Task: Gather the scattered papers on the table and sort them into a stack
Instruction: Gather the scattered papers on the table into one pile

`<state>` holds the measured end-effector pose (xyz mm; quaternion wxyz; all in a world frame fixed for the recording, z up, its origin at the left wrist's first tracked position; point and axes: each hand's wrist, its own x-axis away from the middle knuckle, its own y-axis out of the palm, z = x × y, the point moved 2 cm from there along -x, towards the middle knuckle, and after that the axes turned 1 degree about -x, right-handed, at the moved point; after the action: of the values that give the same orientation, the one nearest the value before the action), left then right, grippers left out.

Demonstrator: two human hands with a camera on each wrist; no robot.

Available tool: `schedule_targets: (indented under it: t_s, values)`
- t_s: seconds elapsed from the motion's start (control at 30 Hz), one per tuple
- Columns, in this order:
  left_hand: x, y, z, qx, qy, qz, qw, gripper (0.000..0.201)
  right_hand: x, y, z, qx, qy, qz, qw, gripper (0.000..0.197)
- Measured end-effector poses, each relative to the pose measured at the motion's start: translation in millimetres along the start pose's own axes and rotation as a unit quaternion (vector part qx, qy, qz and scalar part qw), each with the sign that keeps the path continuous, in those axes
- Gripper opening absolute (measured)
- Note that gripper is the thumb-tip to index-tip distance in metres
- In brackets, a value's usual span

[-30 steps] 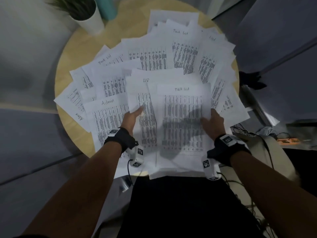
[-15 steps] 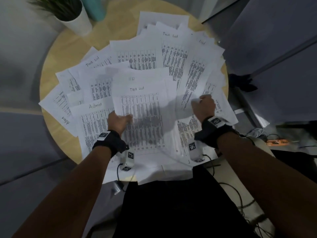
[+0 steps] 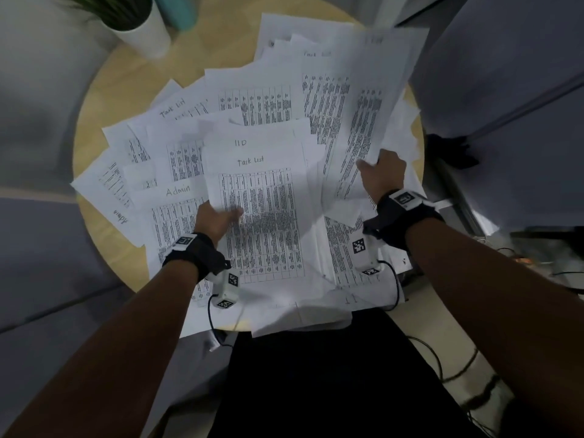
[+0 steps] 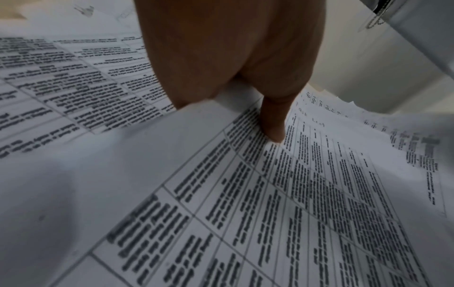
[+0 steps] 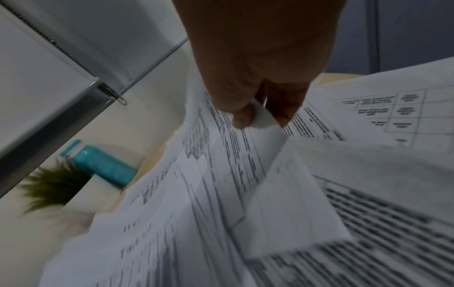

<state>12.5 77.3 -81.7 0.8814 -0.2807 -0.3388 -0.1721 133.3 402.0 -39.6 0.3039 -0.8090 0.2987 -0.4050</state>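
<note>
— So, papers (image 3: pixel 271 99): where?
— Fanned loose over most of the round desk (image 3: pixel 126 86), overlapping at all angles, several hanging off the near edge. Potted plant (image 3: pixel 139 23) and teal bottle (image 3: pixel 177 11) at the far rim, apart from the sheets.
— Left hand (image 3: pixel 218 221)?
— Closed on the left edge of the Task List sheet (image 3: pixel 262 235), thumb (image 4: pixel 272 120) flat on the print; fingers beneath, unseen. That sheet lies on top of the pile, partly over the Admin sheet (image 3: pixel 177 203).
— Right hand (image 3: pixel 384 175)?
— Pinching the near corner of a lifted sheet (image 3: pixel 376 99), which rises off the desk and bows. Wrist view shows the corner curled between thumb and finger.
— Handling?
— Thin office paper: light and floppy, I'd judge. A one-corner hold lets a sheet sag and swing, and it creases easily. Sheets likely slide on one another, so a push drags neighbours. Better hold: mid-edge, thumb above, fingers below; or flat palms sweeping in from both sides. The overhanging ones could slip to the floor if nudged.
— Progress?
— Early, by my reading. No squared stack visible yet.
</note>
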Motion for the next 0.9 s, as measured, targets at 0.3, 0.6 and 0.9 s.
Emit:
schedule_targets:
  t_s: [0.3, 0.6, 0.9]
  values:
    - [-0.6, 2.7, 5.9, -0.007, -0.029, -0.001, 1.000, 0.078, 28.8, -44.2, 19.6, -0.083, -0.097, 0.199, 0.972, 0.031]
    - [-3.7, 4.4, 12.2, -0.049, -0.021, 0.018, 0.998, 0.065, 40.7, -117.8, 18.8, -0.077, -0.020, 0.319, 0.944, 0.036]
    - [6.2, 6.2, 18.9, -0.096, -0.008, 0.027, 0.995, 0.071, 52.2, -171.5, 4.4, -0.184, -0.062, 0.424, 0.884, 0.030]
